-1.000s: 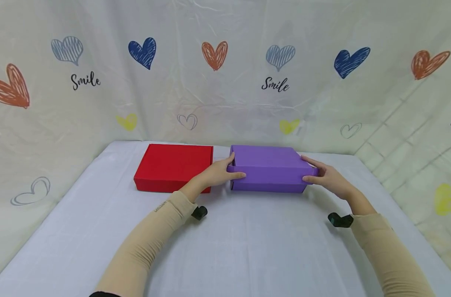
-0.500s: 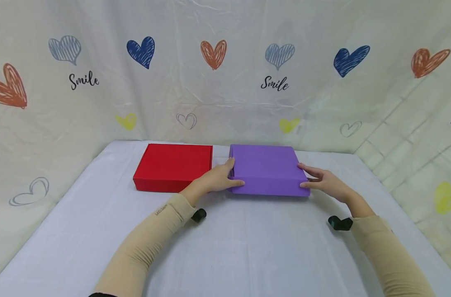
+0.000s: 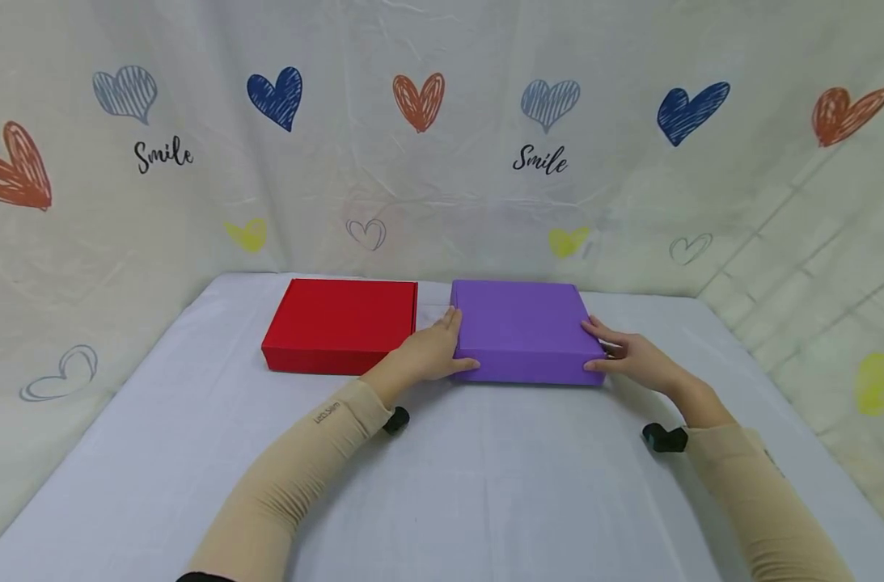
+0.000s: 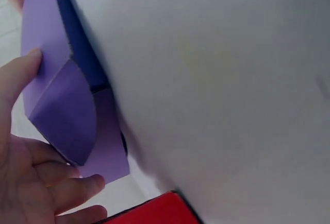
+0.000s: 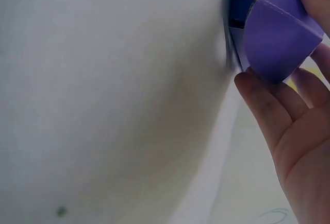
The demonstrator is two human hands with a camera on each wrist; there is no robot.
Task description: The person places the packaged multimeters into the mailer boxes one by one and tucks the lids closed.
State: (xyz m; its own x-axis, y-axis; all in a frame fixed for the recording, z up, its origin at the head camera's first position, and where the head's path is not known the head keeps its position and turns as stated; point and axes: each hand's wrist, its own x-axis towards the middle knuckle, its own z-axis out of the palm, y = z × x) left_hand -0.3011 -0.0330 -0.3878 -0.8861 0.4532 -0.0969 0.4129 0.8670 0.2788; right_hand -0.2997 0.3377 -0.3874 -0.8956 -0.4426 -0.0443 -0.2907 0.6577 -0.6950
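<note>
A purple cardboard box (image 3: 523, 317) lies flat on the table, right of centre. My left hand (image 3: 429, 352) holds its left end, thumb on the front panel and fingers along the side. The right hand (image 3: 634, 356) grips the front right corner, thumb in front and fingers at the side. In the left wrist view, a rounded side flap (image 4: 69, 113) of the lid sits between thumb and fingers, with a dark blue gap under the lid's front. Another rounded flap (image 5: 281, 41) shows by the fingers in the right wrist view. The box's inside is hidden.
A closed red box (image 3: 343, 317) lies just left of the purple one, partly behind the left forearm. White cloth (image 3: 500, 485) covers the table. A curtain printed with hearts (image 3: 369, 178) hangs behind it. Black wrist cameras (image 3: 664, 438) sit under the sleeves.
The purple lid has come down, its front panel lowering over the box's front. Both hands have moved slightly down with it, and the right hand inward. The red box stays put.
</note>
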